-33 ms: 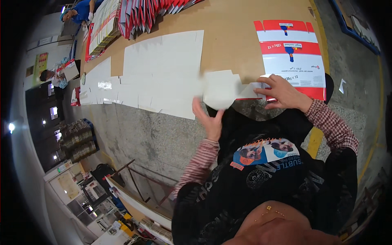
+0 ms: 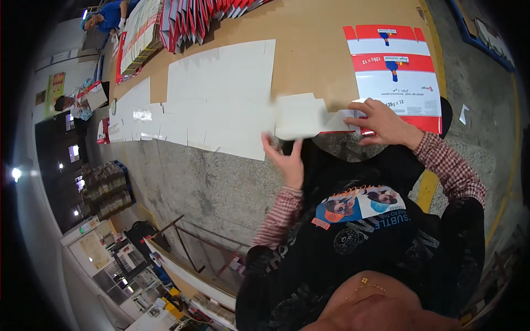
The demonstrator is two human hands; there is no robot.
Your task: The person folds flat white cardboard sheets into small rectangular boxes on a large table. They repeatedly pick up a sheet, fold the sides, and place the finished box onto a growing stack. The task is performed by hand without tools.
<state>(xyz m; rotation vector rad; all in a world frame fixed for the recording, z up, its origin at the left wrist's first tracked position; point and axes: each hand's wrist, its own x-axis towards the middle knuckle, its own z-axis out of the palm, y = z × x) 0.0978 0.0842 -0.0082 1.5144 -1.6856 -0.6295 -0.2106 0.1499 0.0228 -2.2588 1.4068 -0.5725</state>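
A partly folded carton (image 2: 301, 117), plain white on its upward side and with a thin red edge, lies at the table's near edge in front of me. My right hand (image 2: 383, 126) grips its right end, fingers curled over a small white flap. My left hand (image 2: 285, 160) is at the carton's near left corner, thumb and fingers spread apart; whether the fingertips touch the board is unclear. The carton's left part is slightly blurred. Just right of it lies a flat red, white and blue printed carton blank (image 2: 395, 83), partly covered by my right hand.
White carton blanks (image 2: 221, 99) overlap along the table's left side. Behind them stand red and grey folded cartons (image 2: 190, 22) and a bundled stack (image 2: 141, 41). A co-worker in blue (image 2: 105, 19) is at the far left; another person (image 2: 77, 102) holds a board. Brown cardboard (image 2: 309, 49) covers the tabletop.
My left hand has moved slightly right. The near edge of the white panel sits a little farther from me. My right hand keeps its hold, almost still.
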